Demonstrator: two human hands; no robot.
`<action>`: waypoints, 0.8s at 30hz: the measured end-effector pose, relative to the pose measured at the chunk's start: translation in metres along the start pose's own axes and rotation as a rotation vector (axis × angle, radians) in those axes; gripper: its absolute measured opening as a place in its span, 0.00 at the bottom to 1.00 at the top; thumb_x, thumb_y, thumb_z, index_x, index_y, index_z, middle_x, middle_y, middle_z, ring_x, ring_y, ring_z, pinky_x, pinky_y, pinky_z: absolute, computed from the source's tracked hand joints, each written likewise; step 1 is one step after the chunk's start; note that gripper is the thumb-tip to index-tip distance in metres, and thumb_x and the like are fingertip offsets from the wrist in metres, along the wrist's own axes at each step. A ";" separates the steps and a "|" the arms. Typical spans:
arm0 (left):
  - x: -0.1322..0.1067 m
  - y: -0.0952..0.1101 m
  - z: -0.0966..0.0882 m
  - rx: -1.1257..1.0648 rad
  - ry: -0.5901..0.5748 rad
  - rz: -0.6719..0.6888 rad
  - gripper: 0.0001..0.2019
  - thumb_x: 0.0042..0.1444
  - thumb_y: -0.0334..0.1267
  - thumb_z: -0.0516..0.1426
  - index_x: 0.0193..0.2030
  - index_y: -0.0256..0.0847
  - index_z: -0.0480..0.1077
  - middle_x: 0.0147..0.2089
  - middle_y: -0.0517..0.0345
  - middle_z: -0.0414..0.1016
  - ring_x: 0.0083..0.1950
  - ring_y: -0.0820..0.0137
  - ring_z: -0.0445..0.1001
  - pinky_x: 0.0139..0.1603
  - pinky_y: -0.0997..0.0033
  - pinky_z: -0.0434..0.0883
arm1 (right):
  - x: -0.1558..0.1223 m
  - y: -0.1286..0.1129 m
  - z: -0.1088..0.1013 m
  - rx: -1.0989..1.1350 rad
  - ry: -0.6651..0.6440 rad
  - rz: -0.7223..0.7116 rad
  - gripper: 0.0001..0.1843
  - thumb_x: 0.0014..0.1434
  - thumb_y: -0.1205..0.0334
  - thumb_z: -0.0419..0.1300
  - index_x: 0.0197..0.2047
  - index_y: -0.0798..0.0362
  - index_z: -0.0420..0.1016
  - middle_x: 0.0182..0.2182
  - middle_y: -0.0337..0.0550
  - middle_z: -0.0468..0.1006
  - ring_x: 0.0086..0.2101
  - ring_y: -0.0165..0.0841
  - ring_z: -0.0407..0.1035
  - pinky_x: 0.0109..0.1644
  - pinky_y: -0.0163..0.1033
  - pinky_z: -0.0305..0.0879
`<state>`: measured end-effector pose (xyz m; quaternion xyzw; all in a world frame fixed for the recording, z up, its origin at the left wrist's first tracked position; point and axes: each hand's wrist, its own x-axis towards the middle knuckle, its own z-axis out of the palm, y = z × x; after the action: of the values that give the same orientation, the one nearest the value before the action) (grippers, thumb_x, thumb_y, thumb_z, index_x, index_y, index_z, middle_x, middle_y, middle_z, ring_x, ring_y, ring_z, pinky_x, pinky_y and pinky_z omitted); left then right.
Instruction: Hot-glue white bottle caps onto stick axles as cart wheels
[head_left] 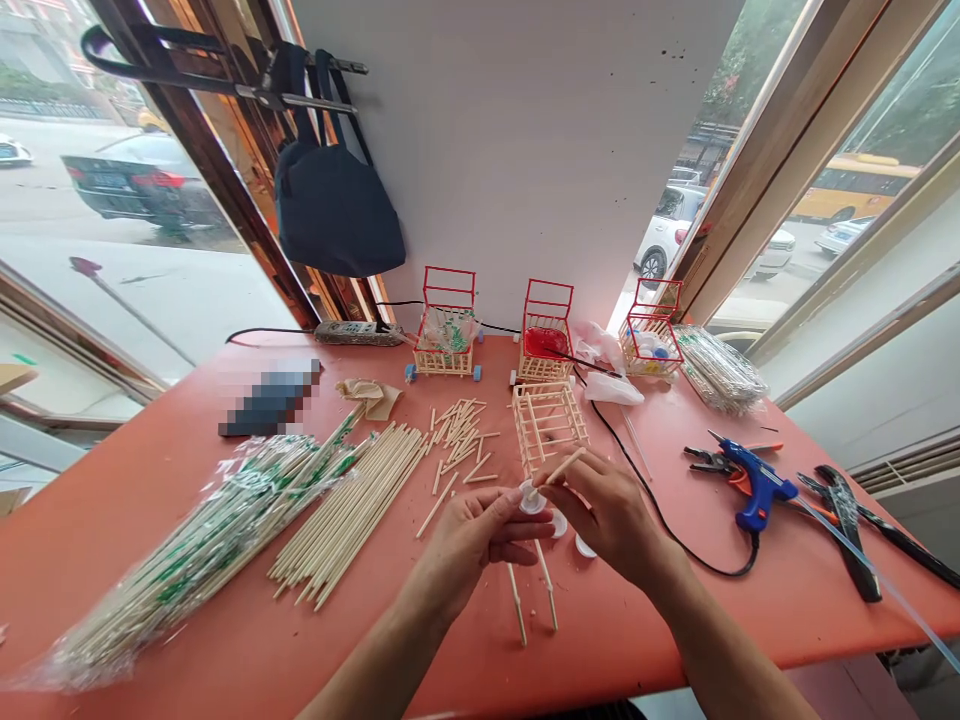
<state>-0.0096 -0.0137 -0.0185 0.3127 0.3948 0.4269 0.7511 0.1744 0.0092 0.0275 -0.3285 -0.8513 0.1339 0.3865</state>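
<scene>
My left hand pinches a small white bottle cap between thumb and fingers, above the orange table. In my right hand is a short wooden stick, slanting down with its lower end at the cap; whether it is fixed there I cannot tell. More white caps lie beneath my hands. Just beyond them stands a small cart frame built of wooden sticks. Two long sticks reach toward me from under my hands, their far ends hidden.
Small stick carts with red handles line the wall. Loose long sticks, cut pieces and bagged sticks lie left. On the right are a blue glue gun with a trailing cord, cutters and a clear bundle.
</scene>
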 end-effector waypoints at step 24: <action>0.002 0.000 -0.004 0.067 0.035 -0.022 0.27 0.50 0.60 0.69 0.42 0.35 0.82 0.41 0.41 0.87 0.44 0.54 0.87 0.32 0.71 0.78 | -0.005 0.010 0.005 -0.053 -0.242 0.073 0.07 0.66 0.65 0.67 0.47 0.52 0.76 0.45 0.48 0.81 0.49 0.44 0.73 0.56 0.51 0.71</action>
<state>-0.0122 -0.0116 -0.0209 0.3260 0.4252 0.4106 0.7378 0.1784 0.0136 0.0163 -0.3507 -0.8826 0.1640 0.2669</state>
